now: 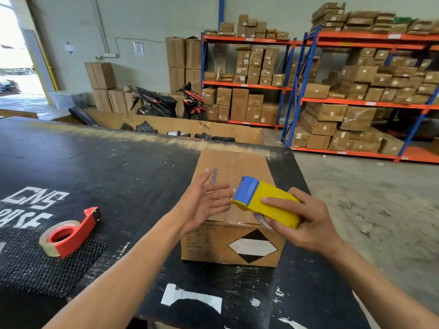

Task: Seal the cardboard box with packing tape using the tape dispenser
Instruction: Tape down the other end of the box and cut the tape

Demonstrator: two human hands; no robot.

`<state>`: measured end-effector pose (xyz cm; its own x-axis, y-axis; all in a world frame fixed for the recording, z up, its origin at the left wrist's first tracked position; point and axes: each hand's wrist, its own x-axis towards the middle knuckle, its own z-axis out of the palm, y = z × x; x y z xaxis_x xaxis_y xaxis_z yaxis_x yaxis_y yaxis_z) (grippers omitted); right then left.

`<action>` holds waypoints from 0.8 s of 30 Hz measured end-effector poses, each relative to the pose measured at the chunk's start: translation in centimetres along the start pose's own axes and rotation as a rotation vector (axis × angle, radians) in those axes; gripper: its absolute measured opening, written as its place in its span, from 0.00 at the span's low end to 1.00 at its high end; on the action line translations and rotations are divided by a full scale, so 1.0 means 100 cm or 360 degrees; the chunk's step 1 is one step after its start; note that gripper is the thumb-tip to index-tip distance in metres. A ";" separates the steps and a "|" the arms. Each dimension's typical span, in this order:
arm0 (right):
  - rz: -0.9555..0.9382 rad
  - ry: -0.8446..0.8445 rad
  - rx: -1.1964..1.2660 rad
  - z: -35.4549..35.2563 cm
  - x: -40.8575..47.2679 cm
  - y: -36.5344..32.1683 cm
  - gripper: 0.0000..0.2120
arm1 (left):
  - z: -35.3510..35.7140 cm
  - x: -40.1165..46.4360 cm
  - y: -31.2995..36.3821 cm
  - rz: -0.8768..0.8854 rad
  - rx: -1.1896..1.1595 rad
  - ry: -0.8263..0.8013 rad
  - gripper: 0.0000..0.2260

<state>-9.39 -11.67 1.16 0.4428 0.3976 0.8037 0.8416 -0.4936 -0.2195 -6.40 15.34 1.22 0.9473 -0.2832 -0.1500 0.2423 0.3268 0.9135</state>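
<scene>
Warehouse. Pale grey wall [147, 17] far; bare concrete floor [370, 210] right. Orange-and-blue racks [306, 100] far right, stacked with brown cartons [356, 77]. Two motorbikes [171, 103] parked against the wall. Open doorway [16, 55] far left, bright daylight. Black scuffed table [107, 167] near.

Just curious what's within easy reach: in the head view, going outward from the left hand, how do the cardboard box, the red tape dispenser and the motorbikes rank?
1. Cardboard box: directly beneath the left hand.
2. Red tape dispenser: on the table, off to the left.
3. Motorbikes: far back by the wall.
</scene>
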 end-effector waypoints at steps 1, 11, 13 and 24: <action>-0.0058 -0.0048 -0.0039 0.003 -0.001 0.003 0.20 | 0.003 -0.006 0.003 -0.0021 -0.0068 -0.0025 0.28; -0.0059 -0.0224 0.0081 0.044 0.015 -0.004 0.17 | -0.024 -0.020 0.011 -0.0059 -0.0216 0.0126 0.11; -0.0042 -0.0259 0.0130 0.048 0.027 -0.009 0.17 | -0.032 -0.022 0.011 -0.0002 -0.0121 0.0194 0.13; -0.0023 -0.0749 -0.0047 0.029 0.032 0.012 0.18 | -0.091 -0.046 -0.011 0.0337 0.0127 0.0778 0.22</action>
<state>-6.04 -8.71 1.88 0.5292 0.7085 0.4670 0.8424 -0.5046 -0.1891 -9.05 24.52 -2.53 0.9654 0.2405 -0.1004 0.0366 0.2565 0.9659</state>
